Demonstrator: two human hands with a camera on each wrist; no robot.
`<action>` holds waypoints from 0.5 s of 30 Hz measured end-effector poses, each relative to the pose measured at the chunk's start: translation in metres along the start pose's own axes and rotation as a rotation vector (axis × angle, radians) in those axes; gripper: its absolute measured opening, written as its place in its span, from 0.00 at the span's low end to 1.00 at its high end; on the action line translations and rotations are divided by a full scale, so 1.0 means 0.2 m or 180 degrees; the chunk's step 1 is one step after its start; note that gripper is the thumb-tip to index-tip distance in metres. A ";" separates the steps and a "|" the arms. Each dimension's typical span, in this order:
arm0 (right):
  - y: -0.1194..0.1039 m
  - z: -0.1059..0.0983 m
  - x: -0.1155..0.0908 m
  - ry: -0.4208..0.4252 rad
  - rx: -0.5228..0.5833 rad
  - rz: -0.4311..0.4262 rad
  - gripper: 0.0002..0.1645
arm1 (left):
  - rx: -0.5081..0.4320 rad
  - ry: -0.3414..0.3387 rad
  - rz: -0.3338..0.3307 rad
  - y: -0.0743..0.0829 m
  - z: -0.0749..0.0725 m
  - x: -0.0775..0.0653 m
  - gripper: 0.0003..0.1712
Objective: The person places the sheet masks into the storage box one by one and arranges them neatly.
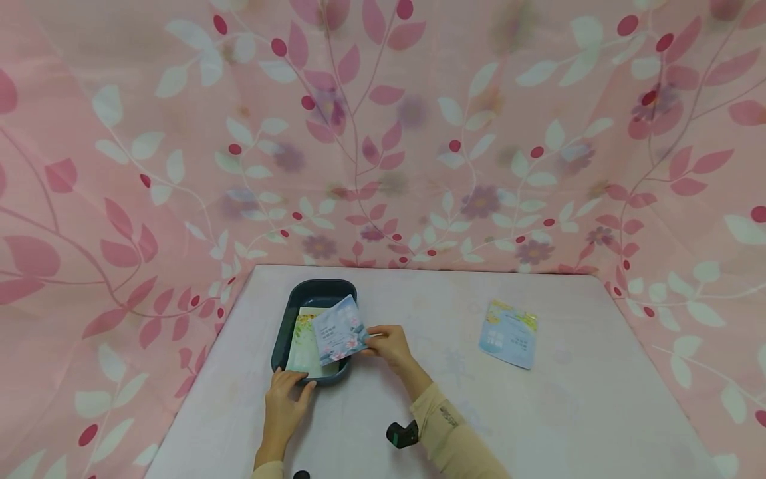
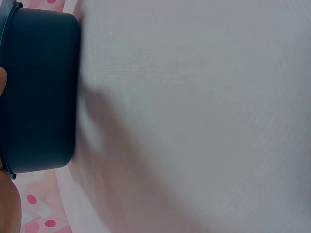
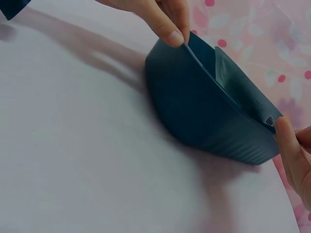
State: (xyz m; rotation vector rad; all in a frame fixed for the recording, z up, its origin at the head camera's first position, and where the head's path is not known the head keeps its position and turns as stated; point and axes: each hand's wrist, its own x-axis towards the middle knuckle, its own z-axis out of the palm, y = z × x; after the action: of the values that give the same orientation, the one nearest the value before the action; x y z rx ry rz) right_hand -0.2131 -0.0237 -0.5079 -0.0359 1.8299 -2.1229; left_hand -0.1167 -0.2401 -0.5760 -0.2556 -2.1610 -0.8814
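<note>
A dark blue plastic basin [image 1: 323, 287] stands on the left part of the table, with a green-and-white sachet [image 1: 304, 349] lying flat inside. My left hand [image 1: 286, 402] holds the near rim, and its thumb and fingers also show on that rim in the right wrist view. In my right hand [image 1: 390, 347] a light blue sachet with pink flowers [image 1: 340, 331] is pinched by its right edge. It is tilted over the basin and partly covers the green sachet. The right wrist view shows my right fingertips close to the basin's rim.
Another light blue sachet [image 1: 509, 334], with yellow along its top, lies on the right side of the white-covered table [image 1: 574, 399]. A pink floral cloth [image 1: 419, 199] hangs behind and at both sides. A black wrist camera [image 1: 402, 436] sits at the right sleeve.
</note>
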 end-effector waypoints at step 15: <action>0.03 0.09 0.07 0.0343 -0.0297 0.0127 0.17 | 0.0040 -0.0067 -0.0129 0.01 0.00 0.00 0.16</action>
State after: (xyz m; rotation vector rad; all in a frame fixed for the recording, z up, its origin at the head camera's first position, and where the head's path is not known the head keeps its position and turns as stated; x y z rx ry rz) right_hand -0.2201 -0.0446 -0.5135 0.0939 1.9731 -2.0477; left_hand -0.1159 -0.2399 -0.5748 -0.2164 -2.1975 -0.8913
